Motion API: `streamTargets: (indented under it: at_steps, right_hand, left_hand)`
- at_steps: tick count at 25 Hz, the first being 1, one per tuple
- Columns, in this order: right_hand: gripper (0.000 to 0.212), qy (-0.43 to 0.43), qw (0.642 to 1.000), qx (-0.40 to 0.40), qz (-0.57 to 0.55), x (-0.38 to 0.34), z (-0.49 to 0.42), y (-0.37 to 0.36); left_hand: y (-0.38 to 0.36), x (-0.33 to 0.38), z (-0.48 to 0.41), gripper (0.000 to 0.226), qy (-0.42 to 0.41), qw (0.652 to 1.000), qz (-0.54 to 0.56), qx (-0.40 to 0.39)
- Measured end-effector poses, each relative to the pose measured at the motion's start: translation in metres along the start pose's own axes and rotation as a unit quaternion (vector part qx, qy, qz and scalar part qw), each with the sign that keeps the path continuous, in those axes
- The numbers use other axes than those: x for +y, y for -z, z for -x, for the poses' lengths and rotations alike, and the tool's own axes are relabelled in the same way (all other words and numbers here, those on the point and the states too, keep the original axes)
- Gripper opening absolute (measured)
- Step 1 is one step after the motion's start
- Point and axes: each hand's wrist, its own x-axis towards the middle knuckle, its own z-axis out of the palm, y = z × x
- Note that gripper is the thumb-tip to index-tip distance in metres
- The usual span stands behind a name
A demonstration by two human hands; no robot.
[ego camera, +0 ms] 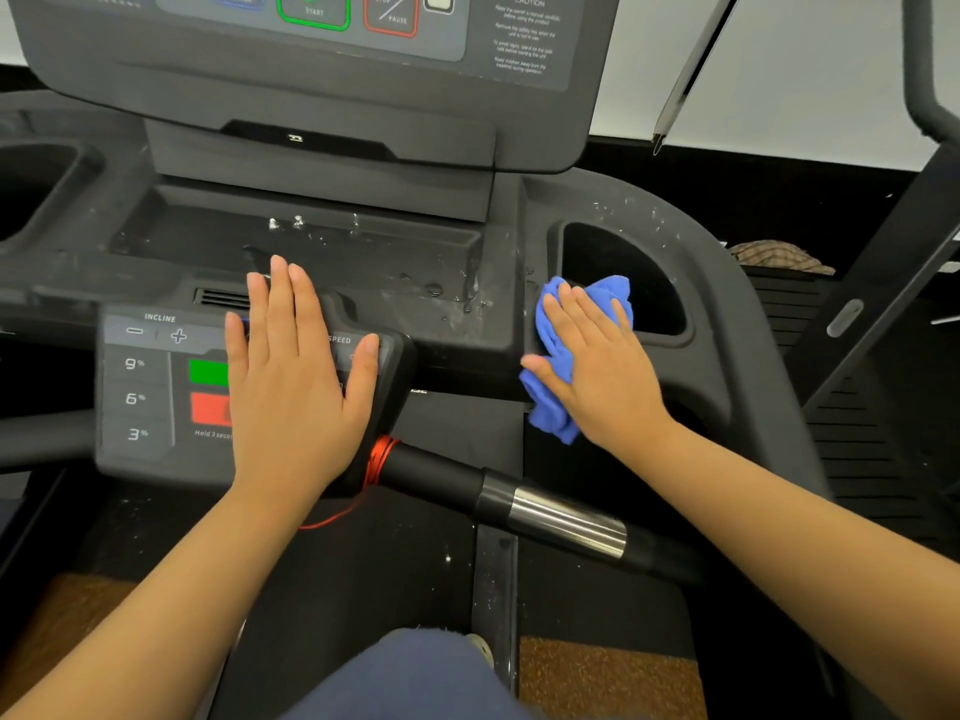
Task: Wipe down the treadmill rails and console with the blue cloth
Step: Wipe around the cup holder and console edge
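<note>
Head view, looking down over the treadmill console (322,70): the person's right hand (597,371) lies flat, fingers straight and spread, on the bunched blue cloth (556,340). It presses the cloth onto the dark deck at the edge of the right cup holder (623,272). The left hand (296,376) is also flat and wide, holding nothing. Its palm rests on the incline and speed keypad (150,392), covering part of the green and red buttons.

Droplets (457,298) and pale streaks sit on the shallow tray (363,257) between the two hands, and more specks ring the cup holder's rim. A red cord (382,459) winds round the base of the handlebar grip (545,511) below.

To my eye the deck is only partly wiped. The wet patch just left of the cloth looks like the natural next pass. Overlapping strokes under an even palm would lift it without smearing, and the cloth wants spreading out rather than wadding. I would ease the left palm's weight off those keys. The rails look untouched so far.
</note>
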Motion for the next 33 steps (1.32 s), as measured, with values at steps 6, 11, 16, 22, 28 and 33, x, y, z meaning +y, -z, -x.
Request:
streamTargets:
  at_steps: [6, 11, 16, 22, 28, 33]
  right_hand:
    - [0.068, -0.124, 0.976, 0.04, -0.176, -0.06, -0.022, -0.007]
    - [0.078, 0.007, 0.996, -0.044, -0.076, -0.037, -0.022, 0.002]
    - [0.063, -0.106, 0.979, -0.089, -0.152, -0.031, -0.067, 0.002]
    - [0.061, -0.116, 0.987, -0.102, -0.037, 0.018, -0.154, -0.006]
    - [0.039, -0.119, 0.99, -0.073, 0.014, 0.056, -0.216, -0.008]
    - [0.056, -0.079, 0.985, -0.124, -0.09, 0.092, -0.216, 0.015]
  left_hand:
    - [-0.001, -0.001, 0.0, 0.075, 0.003, 1.0, 0.002, -0.005]
    - [0.0, -0.001, -0.001, 0.074, -0.001, 1.0, 0.0, -0.007]
    - [0.001, -0.001, -0.002, 0.074, 0.001, 1.0, 0.0, -0.013]
    - [0.001, 0.0, -0.002, 0.075, 0.003, 1.0, 0.003, -0.016]
    - [0.002, -0.001, -0.003, 0.075, 0.007, 1.0, 0.0, -0.018]
    - [0.003, -0.001, -0.003, 0.075, 0.01, 1.0, 0.008, -0.02]
